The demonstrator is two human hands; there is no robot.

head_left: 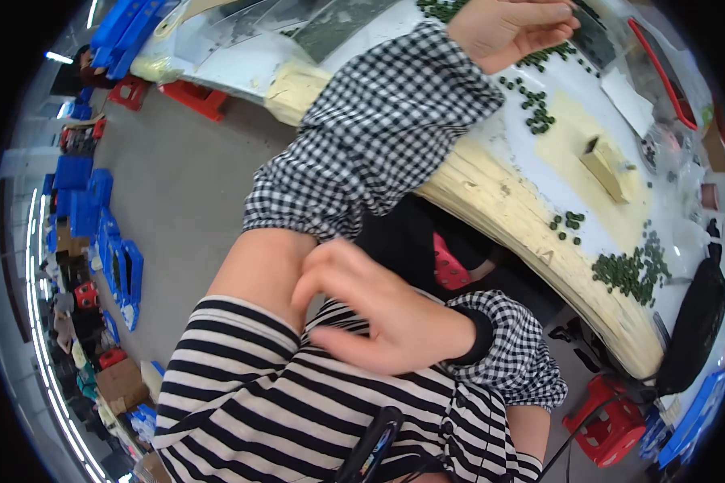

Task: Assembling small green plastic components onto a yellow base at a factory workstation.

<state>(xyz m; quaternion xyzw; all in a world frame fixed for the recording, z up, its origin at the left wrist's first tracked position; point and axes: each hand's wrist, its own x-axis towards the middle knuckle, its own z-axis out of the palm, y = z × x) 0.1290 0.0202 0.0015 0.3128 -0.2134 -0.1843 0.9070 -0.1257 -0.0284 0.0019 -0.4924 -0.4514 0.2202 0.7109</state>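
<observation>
My left arm, in a black-and-white checked sleeve cover, reaches across the table's near edge. At its end my left hand is above the tabletop, fingers loosely bent and nothing visible in them; the upper frame edge cuts part of it off. My right hand lies across my body against the bare skin near my left elbow. Its thumb and fingers are apart, slightly blurred, and hold nothing. Beneath and beside the left hand, small dark green round pieces are scattered on the white tabletop.
More green pieces are heaped at the table's right, near a small gold-coloured block. Yellowish layered covering wraps the near edge. A black bag hangs at right, above a red stool. Blue crates stand on the left.
</observation>
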